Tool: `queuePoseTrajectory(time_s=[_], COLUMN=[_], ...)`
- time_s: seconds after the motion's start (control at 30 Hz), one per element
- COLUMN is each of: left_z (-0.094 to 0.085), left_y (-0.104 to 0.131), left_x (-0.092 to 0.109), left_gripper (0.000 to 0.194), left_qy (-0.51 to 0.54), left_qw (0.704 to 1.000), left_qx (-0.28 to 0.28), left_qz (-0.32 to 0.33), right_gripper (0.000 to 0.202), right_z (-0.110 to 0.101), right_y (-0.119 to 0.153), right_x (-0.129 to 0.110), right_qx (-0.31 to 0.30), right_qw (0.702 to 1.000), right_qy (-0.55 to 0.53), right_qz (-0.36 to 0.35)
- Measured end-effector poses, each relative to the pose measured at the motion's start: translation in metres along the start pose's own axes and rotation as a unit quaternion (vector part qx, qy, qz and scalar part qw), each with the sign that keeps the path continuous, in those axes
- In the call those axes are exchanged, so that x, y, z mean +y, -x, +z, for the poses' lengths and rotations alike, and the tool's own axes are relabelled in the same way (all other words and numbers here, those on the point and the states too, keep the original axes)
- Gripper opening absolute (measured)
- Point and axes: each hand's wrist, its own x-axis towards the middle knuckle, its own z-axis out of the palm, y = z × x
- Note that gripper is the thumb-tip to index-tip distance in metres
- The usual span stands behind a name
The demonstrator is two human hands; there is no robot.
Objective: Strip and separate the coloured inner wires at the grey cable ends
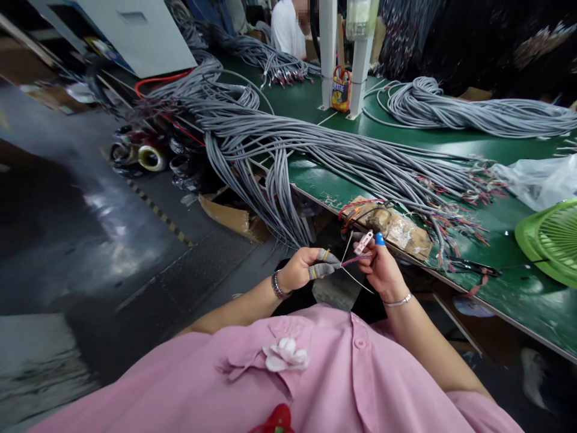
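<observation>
My left hand (301,270), with grey finger covers on the thumb and fingertips, pinches the end of a grey cable just in front of my body. Thin red and blue wires (354,260) run from that end into my right hand (381,267), which is closed on them. A small pinkish-white tool (363,242) also sits in my right fingers; its exact kind is unclear. One right finger wears a blue cover. Two white strands (358,281) splay out from the cable end. Fingers hide much of the cable.
A large bundle of grey cables (288,129) lies across the green table (509,288). Near its edge is a taped cardboard block (396,225). A green fan (552,240), a plastic bag (541,180) and dark-handled pliers (475,266) are on the right. Another person (288,30) is behind.
</observation>
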Motion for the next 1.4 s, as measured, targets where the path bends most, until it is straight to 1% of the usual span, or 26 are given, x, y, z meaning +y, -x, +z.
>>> queuePoseTrajectory(time_s=[0.1,0.2,0.37,0.43,0.53,0.6,0.67,0.87,1.03,1.13,1.2,1.27,1.33,1.4], left_z=[0.000,0.001,0.005,0.006,0.005,0.005,0.006,0.008,0.007,0.007,0.007,0.006,0.004,0.000], left_y=[-0.012,-0.022,-0.035,-0.039,-0.045,-0.047,-0.048,-0.047,-0.047,-0.047,-0.047,-0.044,-0.039,-0.032], left_x=[-0.005,-0.008,-0.011,-0.011,-0.010,-0.009,-0.009,-0.013,-0.017,-0.021,-0.023,-0.023,-0.021,-0.019], left_gripper=[0.036,0.034,0.035,0.035,0.038,0.039,0.038,0.037,0.040,0.040,0.041,0.043,0.045,0.047], left_qy=[0.018,0.035,0.047,0.046,0.046,0.046,0.043,0.044,0.048,0.043,0.042,0.044,0.046,0.037], left_qw=[1.000,0.999,0.999,0.999,0.999,0.999,0.999,0.998,0.997,0.996,0.996,0.995,0.994,0.991], left_qx=[0.015,0.021,0.007,0.004,-0.001,-0.009,-0.014,-0.026,-0.044,-0.053,-0.052,-0.056,-0.072,-0.095], left_qz=[-0.005,-0.008,-0.014,-0.013,-0.012,-0.013,-0.016,-0.031,-0.046,-0.055,-0.059,-0.064,-0.071,-0.082], right_gripper=[0.041,0.042,0.037,0.038,0.044,0.045,0.042,0.032,0.036,0.038,0.041,0.045,0.048,0.048], right_z=[0.006,0.005,-0.002,-0.002,0.000,0.003,0.005,0.010,0.012,0.013,0.014,0.013,0.011,0.006], right_y=[0.000,0.001,0.003,0.001,-0.002,-0.005,-0.006,-0.009,-0.009,-0.008,-0.007,-0.006,-0.004,-0.003], right_x=[-0.003,0.003,0.018,0.021,0.019,0.016,0.013,0.014,0.015,0.016,0.016,0.017,0.020,0.023], right_qx=[0.022,0.037,0.060,0.075,0.075,0.049,0.027,0.035,0.044,0.038,0.030,0.020,0.008,-0.004], right_qw=[0.999,0.996,0.990,0.987,0.991,0.996,0.998,0.996,0.995,0.995,0.995,0.995,0.994,0.993], right_qy=[0.023,0.045,0.042,0.032,0.023,0.014,-0.003,-0.048,-0.054,-0.056,-0.065,-0.085,-0.106,-0.119], right_qz=[-0.033,-0.063,-0.124,-0.140,-0.109,-0.072,-0.051,-0.061,-0.072,-0.078,-0.069,-0.041,-0.018,-0.015])
